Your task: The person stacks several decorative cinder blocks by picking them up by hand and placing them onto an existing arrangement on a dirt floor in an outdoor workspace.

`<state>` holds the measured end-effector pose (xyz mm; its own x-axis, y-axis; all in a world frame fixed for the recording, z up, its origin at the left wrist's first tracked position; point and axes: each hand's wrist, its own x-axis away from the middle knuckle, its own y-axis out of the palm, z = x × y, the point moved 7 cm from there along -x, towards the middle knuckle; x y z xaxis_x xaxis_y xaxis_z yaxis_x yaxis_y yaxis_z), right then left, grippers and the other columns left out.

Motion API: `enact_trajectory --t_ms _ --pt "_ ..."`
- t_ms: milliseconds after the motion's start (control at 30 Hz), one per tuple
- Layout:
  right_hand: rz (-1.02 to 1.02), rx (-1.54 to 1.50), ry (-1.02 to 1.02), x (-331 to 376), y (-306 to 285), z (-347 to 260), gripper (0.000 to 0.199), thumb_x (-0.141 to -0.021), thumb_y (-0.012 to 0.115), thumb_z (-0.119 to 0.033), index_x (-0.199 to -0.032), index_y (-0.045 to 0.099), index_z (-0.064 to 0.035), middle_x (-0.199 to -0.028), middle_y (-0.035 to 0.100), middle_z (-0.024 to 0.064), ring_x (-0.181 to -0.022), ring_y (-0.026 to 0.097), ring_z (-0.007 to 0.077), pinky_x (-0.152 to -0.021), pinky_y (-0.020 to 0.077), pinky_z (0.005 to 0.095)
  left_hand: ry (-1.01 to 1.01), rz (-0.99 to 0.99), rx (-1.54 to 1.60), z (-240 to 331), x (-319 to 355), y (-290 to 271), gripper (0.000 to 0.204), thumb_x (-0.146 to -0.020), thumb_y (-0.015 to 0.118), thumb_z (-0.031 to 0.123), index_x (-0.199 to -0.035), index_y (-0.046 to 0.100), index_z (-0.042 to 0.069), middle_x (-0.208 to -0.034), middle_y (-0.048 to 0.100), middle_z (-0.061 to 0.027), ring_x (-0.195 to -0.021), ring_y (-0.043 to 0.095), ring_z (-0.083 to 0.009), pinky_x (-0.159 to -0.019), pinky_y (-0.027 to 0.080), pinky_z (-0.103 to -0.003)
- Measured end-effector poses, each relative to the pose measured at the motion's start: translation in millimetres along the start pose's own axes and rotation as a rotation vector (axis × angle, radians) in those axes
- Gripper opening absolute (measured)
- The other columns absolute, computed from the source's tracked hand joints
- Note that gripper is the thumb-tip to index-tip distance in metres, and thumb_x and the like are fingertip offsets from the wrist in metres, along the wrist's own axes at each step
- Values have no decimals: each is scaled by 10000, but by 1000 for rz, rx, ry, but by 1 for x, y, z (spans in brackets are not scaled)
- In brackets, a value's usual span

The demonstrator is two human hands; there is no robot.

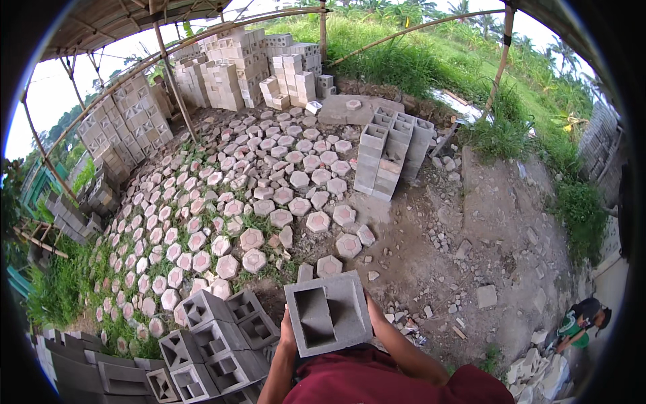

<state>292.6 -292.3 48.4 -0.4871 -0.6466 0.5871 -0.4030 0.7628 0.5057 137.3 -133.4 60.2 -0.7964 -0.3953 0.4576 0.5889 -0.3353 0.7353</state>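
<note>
A grey concrete block with a large opening in its top is held up in front of my body. My left hand presses against its left side, and my right hand grips its right side. Most of my fingers are hidden by the block. Just left of my left arm stands a stack of grey vent blocks with patterned openings. Hexagonal pavers lie on the ground beyond the held block.
Many hexagonal pavers spread over the grassy ground ahead. A stack of hollow blocks stands at the far right of them. Taller block stacks rise at the back beside a bamboo post. Another person bends over rubble at lower right.
</note>
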Motion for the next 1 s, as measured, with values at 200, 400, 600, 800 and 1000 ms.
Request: enact_trajectory --t_ms 200,400,600,800,1000 --pt "222 -43 -203 65 -45 -43 742 -895 444 -586 -1259 470 61 -1232 534 121 -1093 518 192 -957 378 302 -217 -146 -187 -24 -49 57 546 -941 397 464 -1284 474 45 -1215 545 -128 -1073 535 -271 -964 417 -412" --pt "257 63 -315 89 -64 -76 640 -868 567 -495 -1203 515 48 -1175 569 99 -1050 539 172 -906 410 307 -421 -289 -258 -34 -92 127 498 -953 391 392 -1277 476 24 -1186 562 -145 -1033 568 -270 -922 460 -399" --pt "254 -101 -299 63 -70 -109 451 -842 637 -378 -1073 594 7 -1019 632 59 -903 602 153 -807 456 295 -488 -414 -428 -33 -175 161 493 -967 387 373 -1287 464 6 -1184 573 -147 -1030 582 -261 -912 476 -387" --pt "250 -95 -261 29 -80 -144 535 -825 666 -361 -1179 528 16 -1049 620 89 -913 608 184 -814 480 340 -604 -457 -418 -29 -230 196 532 -958 402 424 -1286 478 12 -1191 579 -123 -1037 584 -239 -911 477 -367" --pt "350 -9 -153 5 -89 -172 536 -812 683 -331 -1184 511 15 -1025 611 95 -916 610 199 -806 505 354 -614 -514 -464 -30 -271 221 556 -960 389 442 -1307 457 13 -1220 565 -124 -1047 579 -241 -922 471 -373"
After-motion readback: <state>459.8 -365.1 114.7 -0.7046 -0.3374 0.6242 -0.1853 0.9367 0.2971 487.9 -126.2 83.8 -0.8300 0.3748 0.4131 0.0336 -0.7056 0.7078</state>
